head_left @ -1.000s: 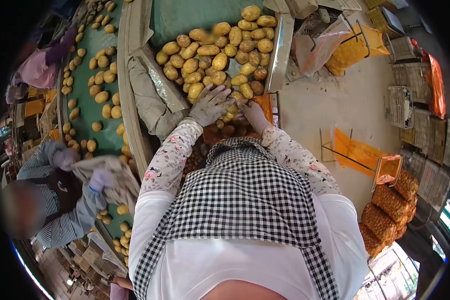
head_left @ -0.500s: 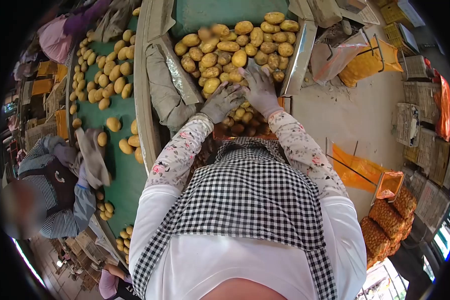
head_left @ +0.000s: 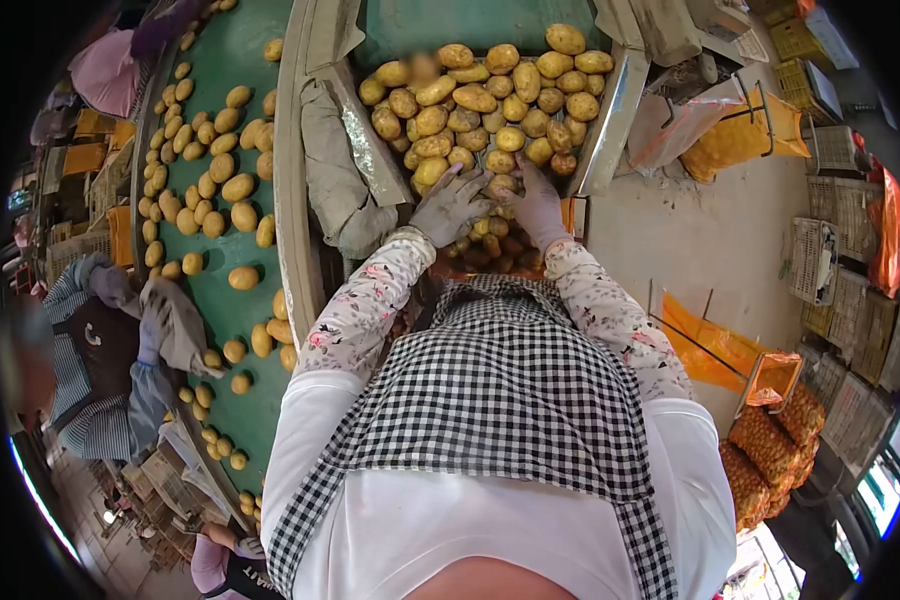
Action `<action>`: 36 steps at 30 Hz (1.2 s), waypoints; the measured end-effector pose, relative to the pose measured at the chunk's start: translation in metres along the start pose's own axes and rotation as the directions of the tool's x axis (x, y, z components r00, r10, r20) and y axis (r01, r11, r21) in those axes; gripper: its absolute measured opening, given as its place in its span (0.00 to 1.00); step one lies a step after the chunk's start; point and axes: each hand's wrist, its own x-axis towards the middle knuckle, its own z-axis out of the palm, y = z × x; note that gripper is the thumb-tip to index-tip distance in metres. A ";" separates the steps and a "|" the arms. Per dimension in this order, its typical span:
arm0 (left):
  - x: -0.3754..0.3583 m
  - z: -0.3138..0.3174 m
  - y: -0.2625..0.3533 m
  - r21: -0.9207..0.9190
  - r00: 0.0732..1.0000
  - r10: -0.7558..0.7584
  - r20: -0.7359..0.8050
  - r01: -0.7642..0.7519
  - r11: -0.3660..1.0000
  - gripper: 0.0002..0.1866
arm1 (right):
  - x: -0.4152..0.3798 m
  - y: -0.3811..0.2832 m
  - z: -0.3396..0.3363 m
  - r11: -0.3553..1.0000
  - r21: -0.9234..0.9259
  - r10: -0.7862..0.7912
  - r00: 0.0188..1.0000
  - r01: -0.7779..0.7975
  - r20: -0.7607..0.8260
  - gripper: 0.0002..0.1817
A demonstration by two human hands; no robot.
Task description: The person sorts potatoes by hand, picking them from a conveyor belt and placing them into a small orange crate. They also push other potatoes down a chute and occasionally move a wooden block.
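There at the mouth of the chute (head_left: 611,122), a potato (head_left: 501,186) lay between the left hand (head_left: 450,208), fingers spread and released, and the nearer right hand (head_left: 537,208), its grip impossible to tell; the potato's long axis was half hidden!

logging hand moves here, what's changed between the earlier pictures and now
The right hand reached forward over the potato pile, then drew partway back; whether it grips one is unclear. On the green belt, potatoes lie in different places. The left hand stayed at the near end of the chute; a co-worker kept hold of the cloth.
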 end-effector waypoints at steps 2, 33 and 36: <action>0.000 -0.006 0.001 0.013 1.000 0.002 0.012 -0.002 1.000 0.26 | 0.003 -0.009 -0.002 0.996 0.093 0.021 0.999 -0.017 -0.047 0.39; 0.003 -0.003 -0.001 0.125 0.998 0.069 0.001 -0.068 0.990 0.35 | 0.055 -0.050 -0.018 0.642 -0.717 -0.521 0.840 0.272 -0.147 0.32; 0.002 -0.005 0.000 0.109 0.999 0.051 -0.016 -0.049 0.993 0.34 | 0.021 -0.031 -0.008 0.663 -0.695 -0.461 0.883 0.278 -0.087 0.30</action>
